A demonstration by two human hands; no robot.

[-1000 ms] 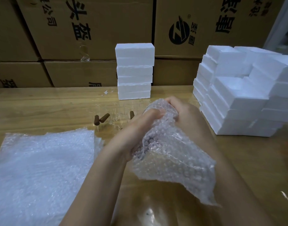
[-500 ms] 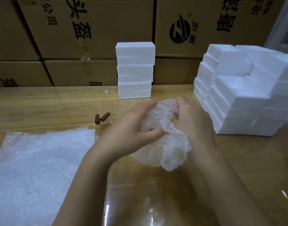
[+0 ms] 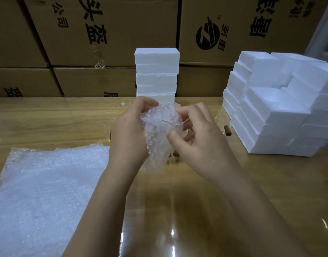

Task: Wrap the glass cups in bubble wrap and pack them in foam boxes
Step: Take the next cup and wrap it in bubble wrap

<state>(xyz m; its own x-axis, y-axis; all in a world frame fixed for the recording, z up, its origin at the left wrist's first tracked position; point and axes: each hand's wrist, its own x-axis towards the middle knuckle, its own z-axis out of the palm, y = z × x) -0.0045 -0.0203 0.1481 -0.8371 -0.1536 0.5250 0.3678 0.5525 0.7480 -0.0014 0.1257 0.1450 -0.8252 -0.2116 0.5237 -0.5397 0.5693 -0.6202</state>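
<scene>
A glass cup bundled in bubble wrap (image 3: 160, 134) is held above the wooden table (image 3: 48, 119) between both hands. My left hand (image 3: 129, 134) curls round its left side and top. My right hand (image 3: 200, 141) pinches the wrap on the right side with thumb and fingers. The glass itself is hidden under the wrap. A stack of white foam boxes (image 3: 156, 71) stands behind the bundle at the table's back. A bigger pile of foam boxes (image 3: 282, 108) fills the right side. A pile of bubble wrap sheets (image 3: 46, 191) lies at the front left.
Cardboard cartons (image 3: 107, 34) form a wall behind the table. A clear glass cup with a brown handle (image 3: 226, 127) sits beside the right foam pile. A brown handle (image 3: 176, 153) shows just under the bundle.
The loose flap of wrap that hung down has been folded in, making a tight bundle. Both hands have lifted it slightly and shifted their hold round it.
</scene>
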